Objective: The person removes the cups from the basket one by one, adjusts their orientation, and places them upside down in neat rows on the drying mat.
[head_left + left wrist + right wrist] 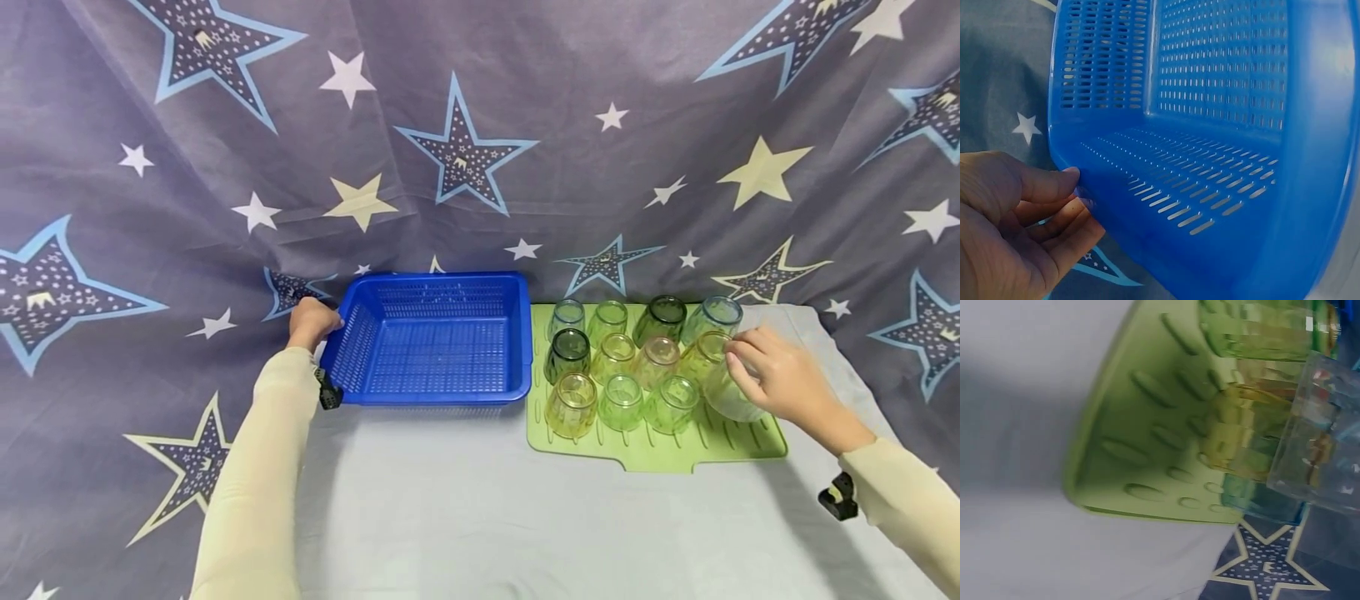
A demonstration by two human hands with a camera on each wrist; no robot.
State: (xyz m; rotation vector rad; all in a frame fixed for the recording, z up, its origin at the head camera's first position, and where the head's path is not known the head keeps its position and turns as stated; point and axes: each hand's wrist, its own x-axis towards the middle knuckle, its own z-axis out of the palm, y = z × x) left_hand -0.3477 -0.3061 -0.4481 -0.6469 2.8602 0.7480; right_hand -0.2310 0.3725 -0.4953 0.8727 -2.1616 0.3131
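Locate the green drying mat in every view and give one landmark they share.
Head: green drying mat lies right of centre, under the cups, beside the blue basket.
Left wrist: not in view; only the basket shows.
Right wrist: it fills the upper middle, tilted.
Shared landmark: the star-print cloth.

1. Bare table [480,517] in front of me is free for my arms.
2. Glasses [622,367] crowd the green mat [697,446], touching; no gaps between them.
3. The blue basket [435,392] is open above; the curtain [480,125] closes off the back.
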